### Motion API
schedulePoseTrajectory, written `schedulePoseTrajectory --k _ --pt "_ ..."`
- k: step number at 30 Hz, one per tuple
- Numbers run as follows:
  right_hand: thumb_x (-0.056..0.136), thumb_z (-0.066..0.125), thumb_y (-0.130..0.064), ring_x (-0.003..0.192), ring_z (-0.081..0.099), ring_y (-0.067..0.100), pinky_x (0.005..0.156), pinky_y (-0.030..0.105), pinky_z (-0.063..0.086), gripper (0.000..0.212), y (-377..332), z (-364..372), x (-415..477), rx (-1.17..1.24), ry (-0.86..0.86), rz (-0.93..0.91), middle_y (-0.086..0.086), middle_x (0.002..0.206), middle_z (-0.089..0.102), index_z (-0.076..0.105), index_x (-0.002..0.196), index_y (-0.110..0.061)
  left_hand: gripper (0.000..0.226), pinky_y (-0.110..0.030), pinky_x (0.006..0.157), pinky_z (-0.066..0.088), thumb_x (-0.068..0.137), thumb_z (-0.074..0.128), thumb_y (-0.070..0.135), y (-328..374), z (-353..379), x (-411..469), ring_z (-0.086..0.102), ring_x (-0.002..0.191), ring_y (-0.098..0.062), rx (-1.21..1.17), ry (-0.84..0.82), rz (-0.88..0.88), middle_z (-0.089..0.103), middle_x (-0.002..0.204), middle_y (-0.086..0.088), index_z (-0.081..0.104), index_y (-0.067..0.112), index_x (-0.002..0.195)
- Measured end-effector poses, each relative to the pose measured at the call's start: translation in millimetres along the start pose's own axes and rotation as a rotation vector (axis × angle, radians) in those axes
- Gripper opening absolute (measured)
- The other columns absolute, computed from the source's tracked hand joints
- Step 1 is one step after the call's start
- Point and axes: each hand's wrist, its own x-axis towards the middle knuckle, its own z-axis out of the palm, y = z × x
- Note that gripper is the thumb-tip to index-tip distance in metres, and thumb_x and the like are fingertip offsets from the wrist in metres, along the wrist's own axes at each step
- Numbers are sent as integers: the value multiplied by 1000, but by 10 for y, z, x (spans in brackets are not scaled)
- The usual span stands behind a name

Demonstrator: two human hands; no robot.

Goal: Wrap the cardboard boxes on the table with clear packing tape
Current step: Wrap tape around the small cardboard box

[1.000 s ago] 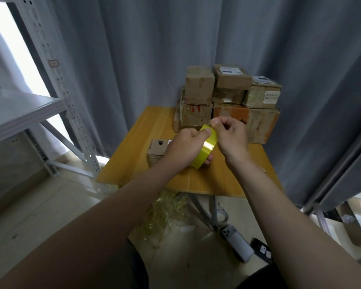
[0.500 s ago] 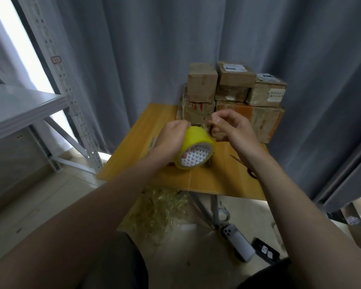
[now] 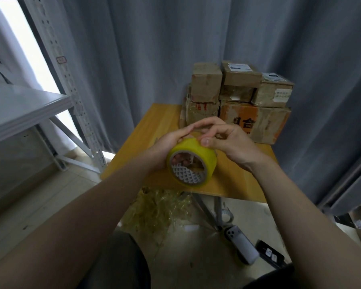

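A yellowish roll of packing tape [image 3: 196, 156] is held above the front of the wooden table [image 3: 233, 180], its open core turned toward me. My left hand [image 3: 171, 142] grips the roll from the left, fingers curled over its top. My right hand [image 3: 223, 140] touches the roll's upper edge with the thumb, the fingers bent above it. Several cardboard boxes [image 3: 238, 101] are stacked at the table's back right, against the curtain.
A grey metal shelf rack [image 3: 25, 105] stands at the left. Under the table lies a heap of crumpled used tape [image 3: 156, 207]. A phone [image 3: 242, 243] and a dark device [image 3: 269, 255] lie on the floor at the right. Grey curtains close off the back.
The roll has turned from edge-on to core facing me and moved slightly lower. My right hand has shifted from pinching at the roll's top to resting its thumb on the rim.
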Motion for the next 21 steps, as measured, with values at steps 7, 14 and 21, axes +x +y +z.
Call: schedulePoseTrajectory --k 7,14,21 --pt "92 76 -15 98 65 24 93 50 53 17 43 -152 49 -311 334 -31 5 98 69 72 81 -28 45 -39 78 47 106 43 54 8 193 -46 57 83 -19 498 385 356 60 83 1 58 22 78" --pt "95 73 -26 113 46 21 84 18 34 30 37 -100 68 -557 457 79 -15 97 60 62 73 -42 25 -26 73 50 100 67 29 -292 472 -159 65 82 -9 704 110 452 70 97 -14 69 3 102" --pt "96 71 -27 112 36 9 92 26 34 20 15 -92 28 -690 438 168 -14 89 58 62 80 -33 25 -39 72 51 108 48 40 -450 626 -114 61 78 -19 566 193 385 57 90 -8 44 20 93"
